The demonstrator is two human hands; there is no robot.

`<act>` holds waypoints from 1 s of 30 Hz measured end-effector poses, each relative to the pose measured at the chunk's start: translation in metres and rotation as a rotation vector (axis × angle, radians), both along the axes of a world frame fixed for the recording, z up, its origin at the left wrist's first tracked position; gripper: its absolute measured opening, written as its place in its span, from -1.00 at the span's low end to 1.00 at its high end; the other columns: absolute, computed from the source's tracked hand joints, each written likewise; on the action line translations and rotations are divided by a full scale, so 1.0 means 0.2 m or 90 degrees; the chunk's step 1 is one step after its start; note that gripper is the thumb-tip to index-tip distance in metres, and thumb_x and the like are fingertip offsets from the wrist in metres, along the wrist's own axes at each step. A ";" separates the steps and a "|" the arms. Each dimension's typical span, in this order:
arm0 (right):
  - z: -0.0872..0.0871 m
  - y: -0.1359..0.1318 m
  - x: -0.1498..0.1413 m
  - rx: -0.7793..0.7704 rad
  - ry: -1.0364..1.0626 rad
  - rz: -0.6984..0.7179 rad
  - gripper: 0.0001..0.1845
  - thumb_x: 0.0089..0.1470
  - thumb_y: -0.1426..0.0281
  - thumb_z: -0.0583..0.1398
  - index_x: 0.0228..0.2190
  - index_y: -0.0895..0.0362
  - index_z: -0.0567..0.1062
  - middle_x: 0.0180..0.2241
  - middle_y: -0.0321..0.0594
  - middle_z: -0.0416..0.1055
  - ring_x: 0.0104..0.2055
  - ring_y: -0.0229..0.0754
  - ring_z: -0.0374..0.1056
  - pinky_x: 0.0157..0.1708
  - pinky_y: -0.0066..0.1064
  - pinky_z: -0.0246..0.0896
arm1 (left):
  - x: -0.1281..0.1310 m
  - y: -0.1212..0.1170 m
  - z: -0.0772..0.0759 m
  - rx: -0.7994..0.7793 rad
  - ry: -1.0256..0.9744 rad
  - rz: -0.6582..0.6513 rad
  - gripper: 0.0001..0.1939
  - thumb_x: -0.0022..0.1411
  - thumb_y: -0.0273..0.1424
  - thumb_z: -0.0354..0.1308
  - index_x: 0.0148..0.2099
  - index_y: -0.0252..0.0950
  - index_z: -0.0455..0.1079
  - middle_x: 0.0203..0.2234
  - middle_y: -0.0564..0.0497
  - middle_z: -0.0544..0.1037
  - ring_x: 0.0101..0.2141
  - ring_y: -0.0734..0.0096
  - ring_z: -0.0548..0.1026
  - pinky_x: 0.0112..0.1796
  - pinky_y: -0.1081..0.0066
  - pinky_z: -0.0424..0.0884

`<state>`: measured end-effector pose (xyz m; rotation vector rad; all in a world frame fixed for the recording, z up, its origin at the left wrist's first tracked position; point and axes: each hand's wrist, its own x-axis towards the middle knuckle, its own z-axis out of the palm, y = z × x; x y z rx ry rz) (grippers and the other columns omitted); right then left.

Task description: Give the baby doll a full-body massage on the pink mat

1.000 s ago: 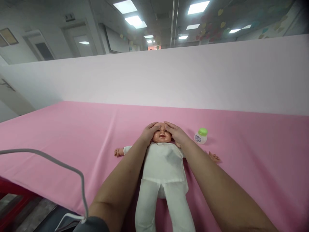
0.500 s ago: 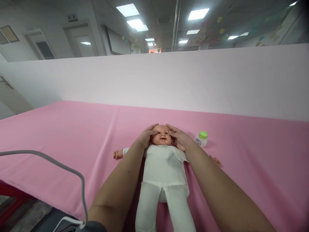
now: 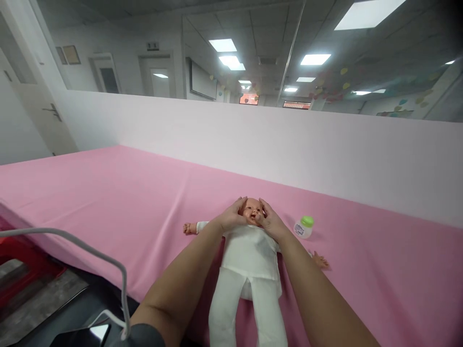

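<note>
A baby doll (image 3: 249,258) in a white top and white trousers lies on its back, head away from me and arms spread out. My left hand (image 3: 233,215) is cupped round one side of its head, the thumb by the cheek near the mouth. On the other side my right hand (image 3: 270,221) holds the head the same way, fingers along the temple and thumb beside the mouth. Between my hands the doll's eyes and open mouth show. Just right of my right hand stands a small clear jar (image 3: 303,228) with a green lid and a label.
Pink cloth (image 3: 144,193) covers the table under the doll. A white wall (image 3: 253,135) with a mirror or window above it runs along the back. At lower left are a grey cable (image 3: 90,248), a dark phone-like device (image 3: 81,336) and a red stool (image 3: 29,270).
My thumbs have slid down from beside the doll's eyes to its cheeks near the mouth. The camera has turned and tilted, so the scene sits lower and slanted.
</note>
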<state>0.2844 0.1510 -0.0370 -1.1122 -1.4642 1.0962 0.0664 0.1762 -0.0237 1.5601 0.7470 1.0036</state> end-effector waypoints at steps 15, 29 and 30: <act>-0.06 -0.02 0.04 -0.006 0.023 -0.004 0.44 -0.25 0.19 0.60 0.50 0.00 0.00 0.45 0.03 0.17 0.38 0.13 0.27 0.34 -0.05 0.21 | 0.02 -0.03 -0.09 0.075 0.065 0.073 0.40 -0.37 -0.14 0.70 0.51 -0.14 0.18 0.42 -0.24 0.28 0.44 -0.35 0.10 0.37 -0.10 0.11; -0.04 -0.08 0.06 0.013 -0.042 -0.048 0.24 -0.13 0.23 0.56 0.45 0.00 0.14 0.39 -0.06 0.29 0.34 0.13 0.34 0.34 -0.01 0.25 | 0.02 -0.04 -0.07 0.041 0.083 0.090 0.26 -0.14 -0.16 0.64 0.53 -0.12 0.13 0.37 -0.14 0.39 0.34 -0.18 0.35 0.32 -0.02 0.26; -0.04 -0.08 0.06 0.014 -0.043 -0.048 0.23 -0.13 0.22 0.56 0.45 0.00 0.15 0.38 -0.07 0.32 0.33 0.13 0.35 0.34 0.00 0.25 | 0.02 -0.05 -0.07 0.038 0.080 0.094 0.25 -0.15 -0.17 0.65 0.53 -0.12 0.15 0.36 -0.14 0.40 0.33 -0.19 0.36 0.31 -0.02 0.27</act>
